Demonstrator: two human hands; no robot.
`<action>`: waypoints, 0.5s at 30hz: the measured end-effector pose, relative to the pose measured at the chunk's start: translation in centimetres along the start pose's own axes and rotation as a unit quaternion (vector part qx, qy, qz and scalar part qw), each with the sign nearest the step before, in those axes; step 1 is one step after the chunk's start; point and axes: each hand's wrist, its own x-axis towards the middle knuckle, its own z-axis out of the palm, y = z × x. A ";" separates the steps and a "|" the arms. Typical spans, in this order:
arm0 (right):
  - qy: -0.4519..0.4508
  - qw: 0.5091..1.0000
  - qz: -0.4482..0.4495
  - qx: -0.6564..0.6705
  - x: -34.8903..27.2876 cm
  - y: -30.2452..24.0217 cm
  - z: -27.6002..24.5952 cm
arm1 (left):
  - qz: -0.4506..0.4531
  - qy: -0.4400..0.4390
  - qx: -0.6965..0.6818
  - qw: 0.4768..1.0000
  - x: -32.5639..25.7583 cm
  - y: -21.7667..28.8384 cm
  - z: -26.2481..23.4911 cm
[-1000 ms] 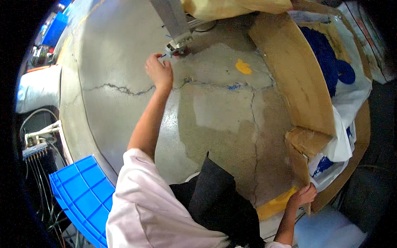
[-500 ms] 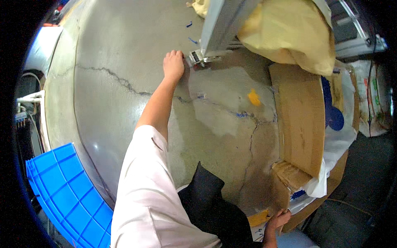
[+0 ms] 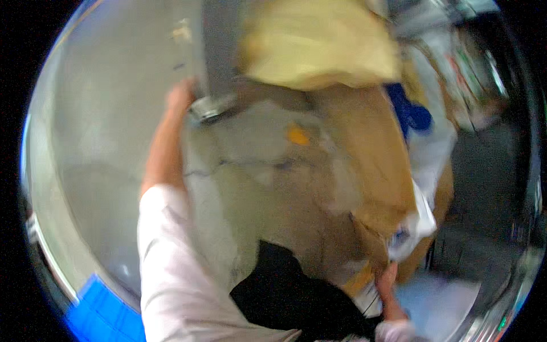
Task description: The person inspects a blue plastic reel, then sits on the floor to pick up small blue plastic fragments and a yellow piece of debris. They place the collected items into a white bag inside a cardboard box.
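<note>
My left hand (image 3: 181, 94) reaches far forward to the lower end of a grey metal post (image 3: 219, 51). A small metal caster or foot (image 3: 211, 108) sits at the post's base, right beside the hand. Motion blur smears the left fingers, so their grip cannot be made out. Low at the right, my right hand (image 3: 387, 279) is closed at the near corner of an open cardboard box (image 3: 370, 154). Inside the box, a clear plastic liner (image 3: 433, 154) and dark blue material (image 3: 419, 117) show.
A pale yellow sack (image 3: 319, 45) bulges over the box's far end. On the cracked concrete floor (image 3: 114, 125) lies an orange patch (image 3: 297, 135). A blue plastic panel (image 3: 105, 310) is at lower left. A whitish sheet (image 3: 439, 299) lies right of my right hand.
The whole view has swung to the right and blurred, so the post, sack and box appear further left. My left hand now appears closer against the post's base; my right hand remains at the box corner.
</note>
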 end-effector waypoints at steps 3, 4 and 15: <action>0.040 0.997 0.063 -0.038 4.8 -5.0 -1.2 | 0.029 0.035 -0.038 0.998 1.2 -13.3 1.0; 0.020 0.998 0.047 0.025 7.0 -6.8 -2.2 | 0.023 0.109 -0.112 0.987 1.6 -18.1 -2.0; 0.127 0.983 0.124 0.039 1.3 -4.2 -0.1 | -0.018 0.095 -0.517 0.850 -26.6 -0.1 -2.6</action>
